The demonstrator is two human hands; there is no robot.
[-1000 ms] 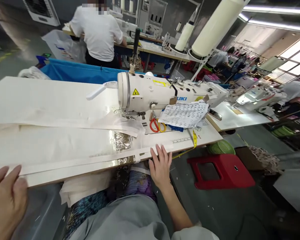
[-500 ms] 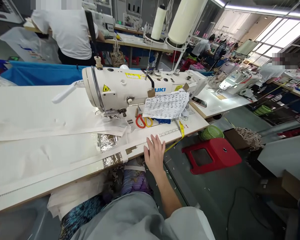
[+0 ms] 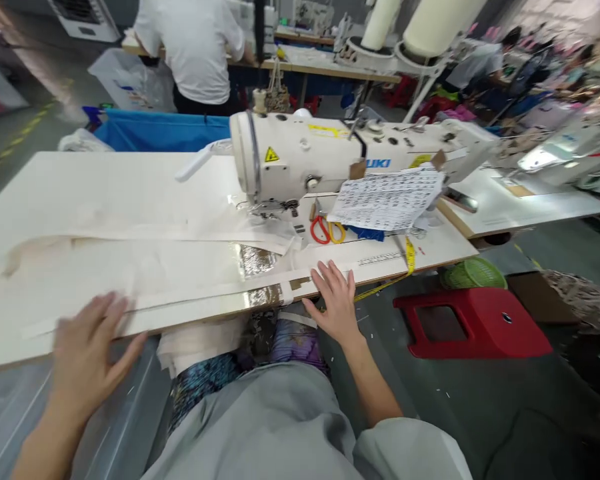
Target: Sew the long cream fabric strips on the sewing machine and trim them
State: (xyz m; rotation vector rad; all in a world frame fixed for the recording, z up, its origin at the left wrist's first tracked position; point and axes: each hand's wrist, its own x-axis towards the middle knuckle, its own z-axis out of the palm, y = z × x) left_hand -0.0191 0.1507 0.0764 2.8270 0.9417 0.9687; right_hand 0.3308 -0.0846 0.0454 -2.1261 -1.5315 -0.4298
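Note:
My left hand (image 3: 87, 357), a little blurred, is over the table's front edge at the left, fingers spread, near the end of a long white fabric strip (image 3: 180, 300). Flat on the front edge rests my right hand (image 3: 339, 300), its fingers apart, beside a dark patch on the tabletop. Sheer white fabric (image 3: 190, 233) stretches leftward from under the needle area of a white sewing machine (image 3: 290, 157). Red-and-yellow-handled scissors (image 3: 325, 230) lie right of the needle. A handwritten paper sheet (image 3: 387, 199) hangs on the machine's front.
A yellow tape measure (image 3: 410, 255) drapes off the table edge. Below to the right are a red stool (image 3: 505, 327) and a green basket (image 3: 475, 273). Behind the machine are a blue cloth bin (image 3: 165, 130) and a person in a white shirt (image 3: 195, 50).
My left hand has come in from the lower left corner to the table's front edge. The view has swung left, and the fabric strip's left end has shifted rightward. My right hand stays at the edge.

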